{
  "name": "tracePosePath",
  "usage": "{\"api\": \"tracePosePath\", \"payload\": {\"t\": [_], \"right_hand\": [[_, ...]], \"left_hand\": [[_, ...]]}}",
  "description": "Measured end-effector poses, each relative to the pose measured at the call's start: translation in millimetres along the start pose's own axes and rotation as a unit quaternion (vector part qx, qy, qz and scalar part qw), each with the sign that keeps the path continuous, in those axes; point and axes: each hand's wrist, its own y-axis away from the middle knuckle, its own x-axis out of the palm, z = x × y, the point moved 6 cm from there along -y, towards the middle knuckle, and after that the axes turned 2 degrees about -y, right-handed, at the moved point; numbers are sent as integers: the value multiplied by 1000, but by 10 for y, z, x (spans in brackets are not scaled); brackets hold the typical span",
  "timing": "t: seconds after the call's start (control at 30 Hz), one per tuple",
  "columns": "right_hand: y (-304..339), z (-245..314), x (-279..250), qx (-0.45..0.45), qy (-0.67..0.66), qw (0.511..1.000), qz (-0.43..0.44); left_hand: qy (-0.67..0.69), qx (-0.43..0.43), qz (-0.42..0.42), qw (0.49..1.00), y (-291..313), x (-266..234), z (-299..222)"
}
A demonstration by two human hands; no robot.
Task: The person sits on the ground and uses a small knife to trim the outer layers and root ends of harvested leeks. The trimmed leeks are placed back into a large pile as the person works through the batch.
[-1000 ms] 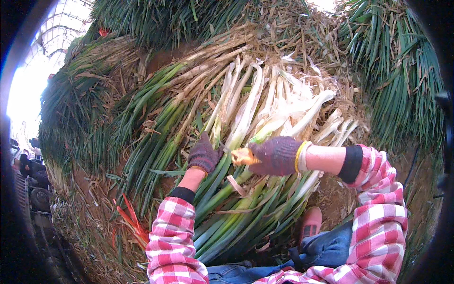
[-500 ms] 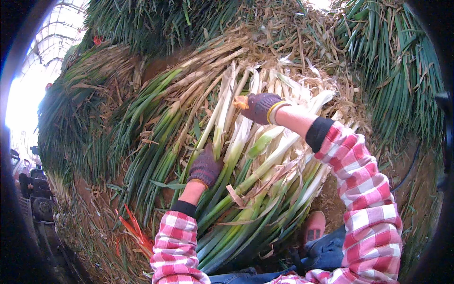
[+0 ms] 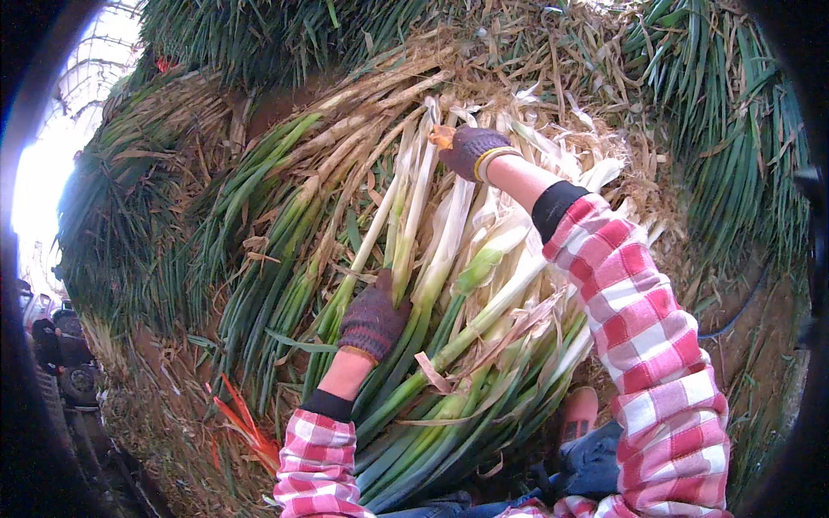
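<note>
Long green onions [image 3: 449,246] with white stalks and green leaves lie in a thick bundle before me, root ends away from me. My left hand [image 3: 376,319], in a dark knitted glove, is closed round stalks at the bundle's left side, where white turns to green. My right hand [image 3: 475,154], gloved alike with a yellow cuff edge, is closed over the upper white stalks near the roots. Something orange [image 3: 442,136] shows at its fingertips; whether it is a finger covering or a held piece I cannot tell. What the right fingers grip is hidden.
More green onions [image 3: 285,259] lie to the left, with large heaps [image 3: 725,112] at the far side and right. Dry leaves [image 3: 553,43] litter the ground. Orange-red strips [image 3: 246,423] lie near my left forearm. A pink shoe [image 3: 579,410] stands beside the bundle; a dark wheeled vehicle [image 3: 73,354] is far left.
My right hand has moved away from me along the white stalks, toward the root ends. The left hand stays on its stalks, slightly nearer me. The view has shifted a little.
</note>
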Motion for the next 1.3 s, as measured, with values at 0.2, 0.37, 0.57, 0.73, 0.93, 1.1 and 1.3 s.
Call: {"api": "tracePosePath", "payload": {"t": [0.2, 0.37, 0.57, 0.73, 0.93, 1.1, 1.3], "right_hand": [[351, -17, -88, -14, 16, 999, 38], [951, 82, 11, -121, -25, 991, 51], [1385, 3, 260, -73, 25, 991, 112], [1459, -20, 261, -52, 27, 990, 126], [1457, -45, 290, -68, 15, 990, 124], [1478, -10, 287, -134, -16, 984, 113], [1433, 0, 331, -94, 27, 994, 58]], "left_hand": [[-2, 51, 2, 999, 208, 9, -105], [18, 204, 25, 978, 566, 13, -332], [140, 130, -192, 963, -175, -461, 380], [10, -168, -178, 970, -819, -22, 1619], [-147, -210, -105, 961, -703, 258, 1867], [89, -67, -134, 985, -579, 17, 1614], [118, 125, -240, 955, -338, -165, 702]]}}
